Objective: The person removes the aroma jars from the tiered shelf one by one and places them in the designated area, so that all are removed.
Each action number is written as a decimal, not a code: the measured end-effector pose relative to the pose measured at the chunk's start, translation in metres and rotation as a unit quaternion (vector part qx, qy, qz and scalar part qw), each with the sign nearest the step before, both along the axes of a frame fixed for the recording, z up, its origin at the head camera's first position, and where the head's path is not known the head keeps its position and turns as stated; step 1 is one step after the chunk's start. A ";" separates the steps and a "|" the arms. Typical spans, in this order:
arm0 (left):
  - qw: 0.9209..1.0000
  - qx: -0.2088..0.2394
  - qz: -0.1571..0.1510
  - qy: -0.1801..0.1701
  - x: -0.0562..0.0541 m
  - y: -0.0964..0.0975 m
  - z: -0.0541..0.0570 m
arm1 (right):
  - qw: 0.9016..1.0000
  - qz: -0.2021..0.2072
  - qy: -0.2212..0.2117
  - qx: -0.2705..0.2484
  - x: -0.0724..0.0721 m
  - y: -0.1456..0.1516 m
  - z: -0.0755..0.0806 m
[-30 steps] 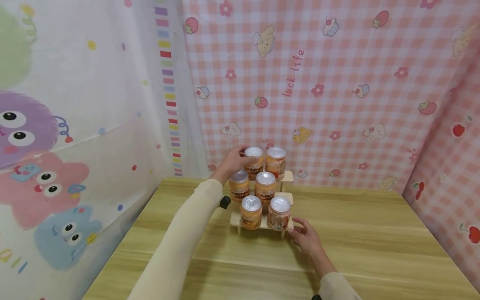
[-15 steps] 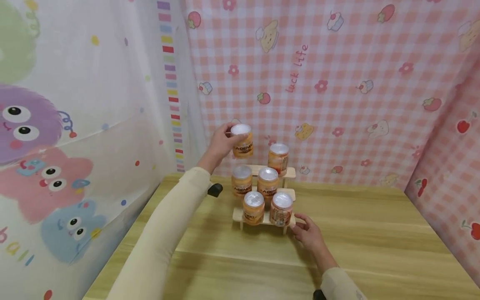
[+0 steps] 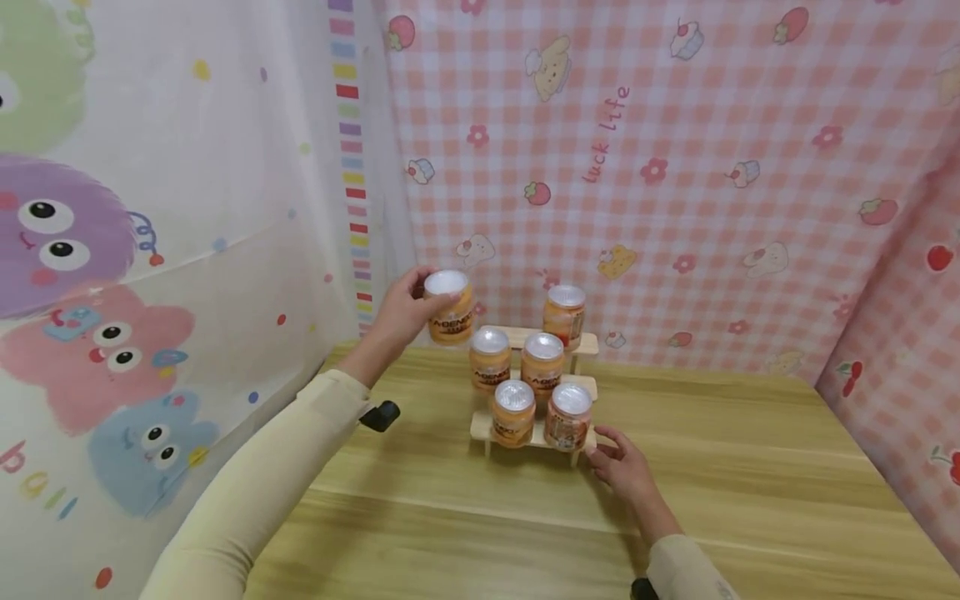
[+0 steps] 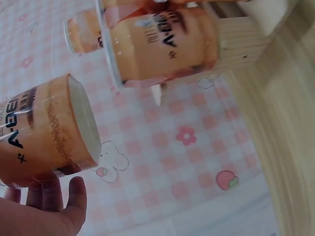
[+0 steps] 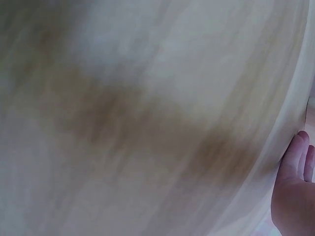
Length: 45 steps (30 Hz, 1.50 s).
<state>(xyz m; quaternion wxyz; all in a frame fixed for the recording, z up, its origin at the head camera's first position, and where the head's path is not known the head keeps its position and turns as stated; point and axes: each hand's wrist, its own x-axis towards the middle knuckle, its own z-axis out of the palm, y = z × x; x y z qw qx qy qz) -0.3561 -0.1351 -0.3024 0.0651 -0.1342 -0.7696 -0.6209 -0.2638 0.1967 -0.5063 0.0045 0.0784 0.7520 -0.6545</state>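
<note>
My left hand (image 3: 401, 312) grips an orange printed can (image 3: 450, 321) with a silvery top, raised left of the rack's top step. In the left wrist view, the same can (image 4: 44, 130) lies across the frame above my curled fingers. The three-step wooden rack (image 3: 585, 342) carries more such cans: one (image 3: 564, 318) on top at the right, two (image 3: 490, 360) in the middle, two (image 3: 567, 419) at the bottom. My right hand (image 3: 626, 467) holds the right end of the bottom step between thumb and fingers; in the right wrist view only part of the hand (image 5: 293, 189) shows.
The rack stands on a wood-grain table (image 3: 720, 467), near its back edge. A pink checked cloth (image 3: 675, 217) hangs behind, and a white cartoon-print sheet (image 3: 247, 183) hangs at the left.
My left hand has lifted a can off the top step's left side and carried it left, then somewhat lower. My right hand has stayed at the rack's lower right end.
</note>
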 end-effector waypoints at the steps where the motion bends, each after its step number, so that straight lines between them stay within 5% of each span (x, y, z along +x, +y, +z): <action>1: 1.000 -0.001 -0.005 -0.001 0.002 -0.002 -0.002 | 1.000 0.001 0.000 0.001 0.000 0.001 0.000; 15: 0.998 -0.005 -0.033 -0.044 0.042 -0.009 -0.035 | 1.000 -0.006 0.001 -0.012 -0.002 0.001 -0.003; 37: 0.995 0.024 -0.049 -0.084 0.087 -0.001 -0.120 | 1.000 -0.008 0.003 -0.026 -0.001 -0.002 -0.002; 45: 0.992 0.015 -0.087 -0.090 0.098 0.018 -0.148 | 1.000 -0.011 -0.005 -0.020 -0.001 0.001 -0.002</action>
